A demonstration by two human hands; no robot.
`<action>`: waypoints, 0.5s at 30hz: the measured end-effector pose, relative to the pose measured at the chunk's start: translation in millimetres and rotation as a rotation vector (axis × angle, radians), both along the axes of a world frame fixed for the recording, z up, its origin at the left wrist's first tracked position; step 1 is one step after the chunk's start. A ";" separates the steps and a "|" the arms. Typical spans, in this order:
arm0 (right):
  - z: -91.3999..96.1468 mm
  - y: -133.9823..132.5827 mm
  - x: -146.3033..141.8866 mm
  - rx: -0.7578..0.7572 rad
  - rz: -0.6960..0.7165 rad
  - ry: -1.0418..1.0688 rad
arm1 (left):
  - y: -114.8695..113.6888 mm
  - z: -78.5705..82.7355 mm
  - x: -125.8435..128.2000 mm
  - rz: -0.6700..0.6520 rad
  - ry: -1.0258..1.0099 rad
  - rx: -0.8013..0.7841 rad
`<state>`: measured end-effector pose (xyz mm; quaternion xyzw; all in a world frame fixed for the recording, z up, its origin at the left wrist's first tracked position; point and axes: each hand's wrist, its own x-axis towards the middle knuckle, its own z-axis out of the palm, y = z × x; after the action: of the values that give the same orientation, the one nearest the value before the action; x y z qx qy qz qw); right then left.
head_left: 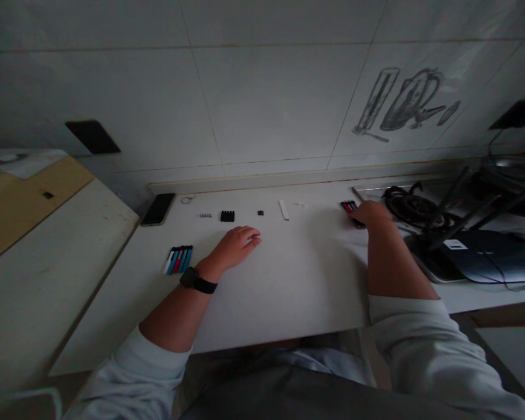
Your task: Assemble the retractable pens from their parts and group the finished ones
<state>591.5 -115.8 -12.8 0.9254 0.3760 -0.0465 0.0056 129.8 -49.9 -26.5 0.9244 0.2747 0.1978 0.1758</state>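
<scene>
My left hand (236, 245) rests on the white counter (289, 291) with its fingers loosely curled and nothing in it. A black watch (196, 280) is on that wrist. A row of blue, red and white pens (178, 259) lies to its left. My right hand (370, 213) lies at the far right on a group of red and black pens (349, 207); its fingers cover part of them. Between the hands, along the back, lie a small grey part (205, 215), a black ribbed block (227, 216), a tiny black piece (260, 213), a white stick (283, 209) and a small white piece (301, 204).
A dark phone (158, 209) lies at the counter's back left. A gas hob (413, 207) with a black tripod and a dark flat device (481, 254) fills the right side. A lower wooden surface (30, 204) is at left. The tiled wall (266, 105) stands behind.
</scene>
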 end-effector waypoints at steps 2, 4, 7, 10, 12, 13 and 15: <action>0.8 -0.2 -0.9 -0.001 -0.003 0.002 | 0.3 -0.6 0.0 -0.003 0.002 0.001; 1.0 -0.7 -1.1 0.000 -0.011 0.005 | 0.9 -1.7 -0.2 -0.008 -0.004 0.001; 1.0 -1.3 -0.8 0.004 -0.013 0.005 | 2.0 -3.4 -0.7 -0.015 -0.011 0.003; 1.4 -1.5 -0.7 -0.001 0.008 0.015 | 2.3 -3.7 -1.0 -0.014 -0.004 0.001; 1.8 -1.8 -1.1 -0.003 0.008 0.023 | 1.9 -3.1 -0.9 -0.016 0.004 0.000; 2.1 -2.0 -1.5 -0.001 0.003 0.025 | 1.6 -2.7 -0.8 -0.019 0.006 0.001; 2.6 -2.7 -2.2 0.006 -0.007 0.027 | 0.9 -1.7 -0.6 -0.021 0.002 0.009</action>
<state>589.3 -118.5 -10.1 0.9261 0.3728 -0.0578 -0.0024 129.2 -49.0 -28.2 0.9283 0.2642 0.1962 0.1732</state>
